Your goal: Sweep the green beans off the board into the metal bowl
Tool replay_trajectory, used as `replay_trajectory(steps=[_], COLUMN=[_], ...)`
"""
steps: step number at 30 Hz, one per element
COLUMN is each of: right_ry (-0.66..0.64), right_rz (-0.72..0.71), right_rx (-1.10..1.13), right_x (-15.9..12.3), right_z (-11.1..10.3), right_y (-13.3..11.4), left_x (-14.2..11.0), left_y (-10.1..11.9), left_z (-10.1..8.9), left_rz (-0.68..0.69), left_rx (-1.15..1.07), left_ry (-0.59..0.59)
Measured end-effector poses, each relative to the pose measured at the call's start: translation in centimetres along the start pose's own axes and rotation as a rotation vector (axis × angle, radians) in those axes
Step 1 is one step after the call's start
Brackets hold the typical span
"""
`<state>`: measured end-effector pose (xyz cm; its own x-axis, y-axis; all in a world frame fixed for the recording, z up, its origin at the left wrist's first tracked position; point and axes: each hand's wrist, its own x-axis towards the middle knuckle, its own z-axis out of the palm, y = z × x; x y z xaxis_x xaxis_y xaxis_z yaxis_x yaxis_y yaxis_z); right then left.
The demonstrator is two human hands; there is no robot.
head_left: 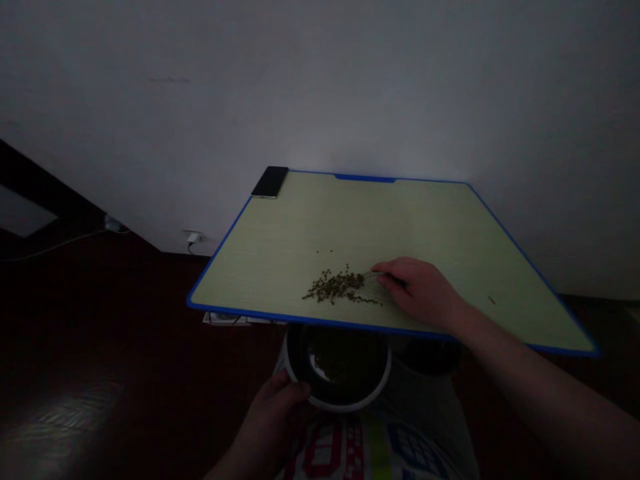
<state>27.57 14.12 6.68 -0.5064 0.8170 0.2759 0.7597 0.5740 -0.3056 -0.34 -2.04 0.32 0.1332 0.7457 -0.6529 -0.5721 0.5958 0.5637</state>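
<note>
Lying loose near the front edge of the desk [400, 220], the seeds [334, 287] meet a thin tool [371, 274] pinched in the right hand [423, 287]. The left hand [274, 404] grips the bowl [353, 405] by its rim, probably steadying it close below; the edge hides its far side. A phone [271, 182] occupies the far left corner.

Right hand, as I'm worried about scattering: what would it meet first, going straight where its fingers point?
The right hand would probably meet the small grains first; its height is hard to judge.
</note>
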Motion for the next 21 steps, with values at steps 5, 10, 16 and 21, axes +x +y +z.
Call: replay_trajectory(steps=[5, 10, 16, 21], right_ry=[-0.015, -0.028, -0.046, -0.055], right_rz=[-0.016, -0.039, -0.037, -0.059], right_rx=[0.030, 0.057, 0.053, 0.055], right_x=[0.19, 0.54, 0.90, 0.89], right_z=[0.11, 0.29, 0.53, 0.61], right_y=[-0.21, -0.45, -0.60, -0.60], left_x=[-0.26, -0.39, -0.26, -0.20], left_y=[0.27, 0.55, 0.41, 0.46], left_z=[0.49, 0.64, 0.50, 0.44], left_rz=[-0.030, -0.019, -0.006, -0.016], left_rx=[-0.037, -0.012, -0.012, 0.007], left_ry=[-0.012, -0.012, 0.006, -0.008])
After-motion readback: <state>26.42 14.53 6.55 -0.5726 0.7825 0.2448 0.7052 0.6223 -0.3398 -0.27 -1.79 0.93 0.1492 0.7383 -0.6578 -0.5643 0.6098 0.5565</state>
